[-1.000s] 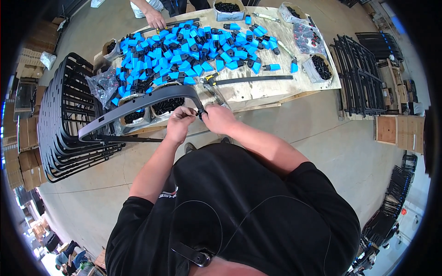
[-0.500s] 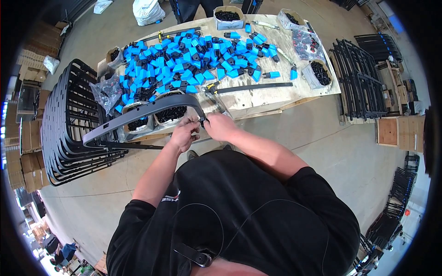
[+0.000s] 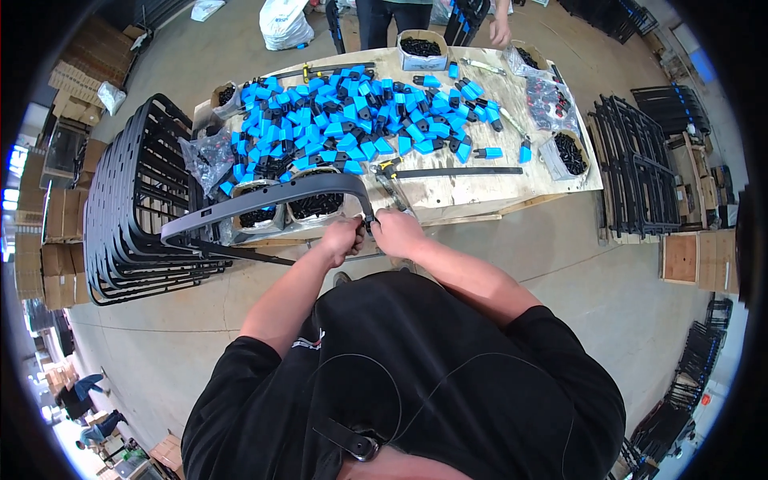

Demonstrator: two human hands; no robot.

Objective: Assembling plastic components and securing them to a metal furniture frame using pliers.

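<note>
A dark grey bent metal tube frame (image 3: 272, 192) stretches from the left across the table's near edge and curves down toward me. At its bent right end my right hand (image 3: 398, 234) is closed around the tube, fingers pressed against a small black piece there. Just left of that end, my left hand (image 3: 342, 242) is curled with its fingertips at the tube. Whatever it pinches is too small and covered to make out. Behind the frame stand boxes of small black parts (image 3: 316, 206).
A wooden table (image 3: 472, 180) carries a heap of blue-and-black caps (image 3: 344, 116), a long black bar (image 3: 460, 172) and a yellow-black clamp (image 3: 388, 168). Stacked black frames (image 3: 132, 208) stand at left, more frames (image 3: 636, 168) at right. A co-worker's hand (image 3: 500, 32) hangs beyond the table.
My left hand has closed in on the frame's end, its fingers now more tightly curled. My right hand keeps its hold. Across the table, a co-worker's hand has come into view.
</note>
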